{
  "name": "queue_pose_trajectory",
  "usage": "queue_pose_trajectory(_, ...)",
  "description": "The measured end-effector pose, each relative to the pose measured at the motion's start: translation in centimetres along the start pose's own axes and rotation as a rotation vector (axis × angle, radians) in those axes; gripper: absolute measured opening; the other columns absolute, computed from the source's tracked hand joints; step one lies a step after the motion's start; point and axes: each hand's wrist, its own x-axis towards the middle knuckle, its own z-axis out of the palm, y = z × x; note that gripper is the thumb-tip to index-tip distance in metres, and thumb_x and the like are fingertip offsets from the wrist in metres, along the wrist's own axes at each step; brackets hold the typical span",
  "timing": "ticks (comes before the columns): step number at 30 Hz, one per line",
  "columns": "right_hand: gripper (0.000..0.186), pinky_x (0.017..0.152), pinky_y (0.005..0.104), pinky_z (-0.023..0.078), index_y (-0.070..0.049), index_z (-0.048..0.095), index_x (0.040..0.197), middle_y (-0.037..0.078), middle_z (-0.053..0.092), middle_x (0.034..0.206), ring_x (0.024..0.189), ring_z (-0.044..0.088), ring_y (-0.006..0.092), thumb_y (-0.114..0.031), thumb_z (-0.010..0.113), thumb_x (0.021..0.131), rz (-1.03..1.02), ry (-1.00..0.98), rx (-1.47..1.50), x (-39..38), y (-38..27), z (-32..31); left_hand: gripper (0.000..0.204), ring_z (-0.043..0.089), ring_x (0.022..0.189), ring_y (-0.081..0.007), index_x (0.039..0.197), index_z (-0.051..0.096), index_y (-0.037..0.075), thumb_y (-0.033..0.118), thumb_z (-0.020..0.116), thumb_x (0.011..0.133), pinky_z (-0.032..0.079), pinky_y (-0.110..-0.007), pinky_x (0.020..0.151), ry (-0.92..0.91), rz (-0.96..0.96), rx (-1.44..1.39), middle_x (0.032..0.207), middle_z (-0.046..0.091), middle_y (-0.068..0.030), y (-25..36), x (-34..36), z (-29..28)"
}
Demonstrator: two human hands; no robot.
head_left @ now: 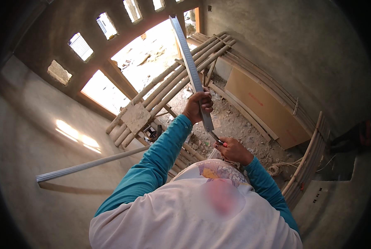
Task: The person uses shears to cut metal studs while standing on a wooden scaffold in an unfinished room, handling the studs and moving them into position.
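Left hand (198, 106) wrapped round a metal strip (188, 58), right hand (233, 150) grabbing a red-handled tool (220, 141) at the strip's 5 o'clock end.

Left hand (198, 107) clenched, right hand (234, 150) curled lower
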Motion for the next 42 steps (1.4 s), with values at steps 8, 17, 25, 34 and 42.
queue_pose_trajectory(8,0.024,0.049,0.0353,0.041,-0.001,0.066,0.094,0.008,0.056,0.059,0.052,0.052,0.0153,-0.023,0.064,0.102,-0.055,0.042,-0.028,0.2,0.1,0.3,0.010,0.040,0.053,-0.0073,0.100,0.058,0.016,0.016,0.066,0.093,0.040,-0.026,0.049,0.038,-0.005,-0.009,0.067,0.040,0.0052,-0.1,-0.2,0.1)
queue_pose_trajectory(17,0.032,0.064,0.0385,0.050,0.002,0.068,0.106,0.018,0.066,0.075,0.067,0.062,0.0242,-0.029,0.065,0.101,0.124,-0.041,-0.073,1.1,2.0,0.8,0.018,0.047,0.056,-0.0075,0.101,0.058,0.012,0.023,0.070,0.095,0.047,-0.027,0.052,0.341,-0.043,0.138,0.076,0.050,0.0020,-0.3,1.0,-3.2)
queue_pose_trajectory(25,0.038,0.065,0.0413,0.057,0.006,0.063,0.118,0.019,0.069,0.081,0.072,0.074,0.0279,-0.027,0.065,0.099,0.295,0.184,-0.182,-0.7,6.1,-0.7,0.050,0.062,0.069,-0.0181,0.104,0.055,0.010,0.048,0.083,0.086,0.056,-0.038,0.059,0.666,0.121,0.457,0.087,0.059,-0.0051,0.5,0.6,-6.5)
queue_pose_trajectory(34,0.025,0.043,0.0294,0.048,-0.002,0.059,0.108,0.004,0.059,0.064,0.052,0.060,0.0126,-0.026,0.060,0.104,0.363,0.087,0.399,0.2,1.5,0.2,0.032,0.052,0.061,-0.0077,0.097,0.057,0.016,0.034,0.083,0.089,0.047,-0.024,0.053,0.644,0.379,0.035,0.074,0.049,0.0035,-0.8,2.6,0.6)
queue_pose_trajectory(42,0.029,0.048,0.0371,0.046,0.001,0.061,0.097,0.009,0.059,0.061,0.052,0.060,0.0184,-0.027,0.059,0.103,0.265,0.232,0.277,1.4,2.8,0.5,0.031,0.051,0.057,-0.0087,0.095,0.056,0.017,0.030,0.083,0.090,0.045,-0.025,0.049,0.679,0.423,0.039,0.071,0.048,0.0033,-1.1,2.8,1.9)
